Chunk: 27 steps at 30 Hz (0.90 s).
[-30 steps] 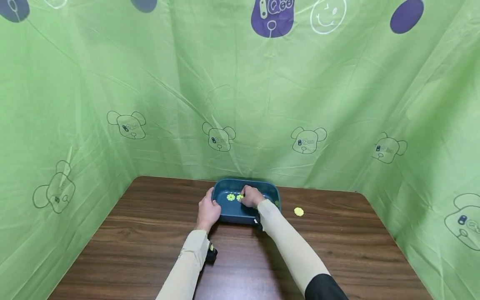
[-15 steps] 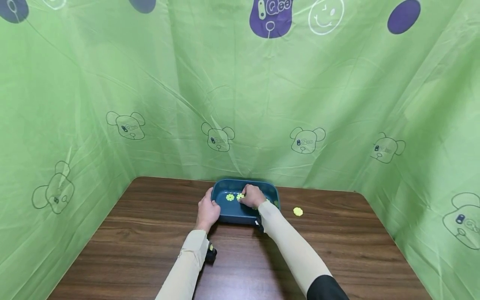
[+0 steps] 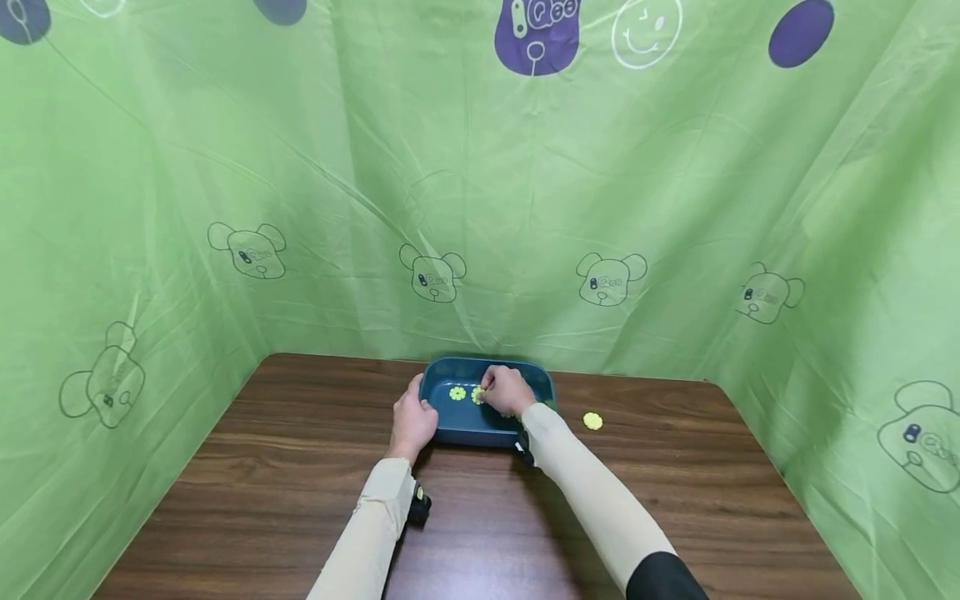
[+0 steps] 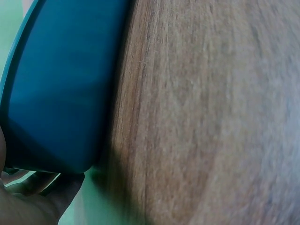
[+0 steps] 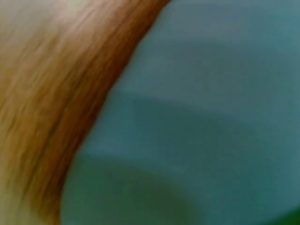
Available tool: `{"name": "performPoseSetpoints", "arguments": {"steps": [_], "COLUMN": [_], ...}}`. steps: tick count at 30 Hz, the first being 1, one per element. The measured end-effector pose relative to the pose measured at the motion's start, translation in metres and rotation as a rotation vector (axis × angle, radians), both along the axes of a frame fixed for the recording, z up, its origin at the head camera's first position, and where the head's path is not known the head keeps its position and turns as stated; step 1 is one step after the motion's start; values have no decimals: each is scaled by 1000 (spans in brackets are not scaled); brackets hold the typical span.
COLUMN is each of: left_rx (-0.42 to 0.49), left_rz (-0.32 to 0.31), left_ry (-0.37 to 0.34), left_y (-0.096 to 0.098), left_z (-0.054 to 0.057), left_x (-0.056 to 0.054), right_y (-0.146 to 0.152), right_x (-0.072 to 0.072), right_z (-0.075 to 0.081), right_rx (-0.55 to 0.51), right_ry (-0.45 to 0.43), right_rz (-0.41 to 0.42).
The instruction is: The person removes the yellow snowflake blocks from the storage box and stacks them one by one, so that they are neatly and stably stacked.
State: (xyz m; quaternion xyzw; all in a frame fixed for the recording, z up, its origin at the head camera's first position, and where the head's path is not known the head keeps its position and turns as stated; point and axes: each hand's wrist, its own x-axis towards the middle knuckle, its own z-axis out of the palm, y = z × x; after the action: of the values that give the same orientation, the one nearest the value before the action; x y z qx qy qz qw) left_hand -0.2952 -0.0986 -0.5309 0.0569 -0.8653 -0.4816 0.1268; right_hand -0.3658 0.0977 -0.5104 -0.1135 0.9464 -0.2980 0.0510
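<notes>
A dark blue rectangular tray (image 3: 472, 436) sits near the table's back edge. My left hand (image 3: 412, 423) grips its left end, the thumb near the rim; in the left wrist view fingers (image 4: 65, 190) lie against the outer end wall. Reaching over the front wall, my right hand (image 3: 506, 390) pinches a yellow flower-shaped piece (image 3: 476, 396) inside the tray, partly hidden by the fingertips. Left of it lies another yellow flower-shaped piece (image 3: 457, 393). More yellow shows under the right hand, mostly covered. The right wrist view holds only the blurred tray wall (image 5: 187, 117) and table.
On the brown wooden table (image 3: 300, 500), a pale yellow scalloped disc (image 3: 592, 421) lies right of the tray. A green printed curtain (image 3: 510, 200) encloses the back and both sides, close behind the tray.
The head view has shifted slightly, so everything sits a little further left. My right fingers have moved only a little at the yellow piece; the left hand keeps its hold on the tray.
</notes>
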Motion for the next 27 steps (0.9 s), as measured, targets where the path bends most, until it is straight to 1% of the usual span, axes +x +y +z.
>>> {"name": "performPoseSetpoints", "arguments": {"steps": [5, 8, 11, 17, 21, 24, 27], "left_rx": [-9, -10, -11, -18, -19, -21, -21], "left_rz": [2, 1, 0, 1, -1, -1, 1], "left_ry": [0, -8, -14, -15, -12, -16, -25], "left_y": [0, 0, 0, 0, 0, 0, 1], "left_z": [0, 0, -1, -2, -4, -4, -4], "left_x": [-1, -1, 0, -1, -1, -2, -3], "right_y": [9, 18, 30, 58, 80, 99, 118], "right_x": [3, 4, 5, 12, 18, 23, 25], "right_z": [10, 19, 29, 49, 58, 61, 58], "right_rx": [-27, -42, -68, -99, -105, -122, -141], "right_ry": [-1, 23, 51, 84, 109, 120, 110], "right_rz": [21, 45, 45, -2, -37, -58, -88]}}
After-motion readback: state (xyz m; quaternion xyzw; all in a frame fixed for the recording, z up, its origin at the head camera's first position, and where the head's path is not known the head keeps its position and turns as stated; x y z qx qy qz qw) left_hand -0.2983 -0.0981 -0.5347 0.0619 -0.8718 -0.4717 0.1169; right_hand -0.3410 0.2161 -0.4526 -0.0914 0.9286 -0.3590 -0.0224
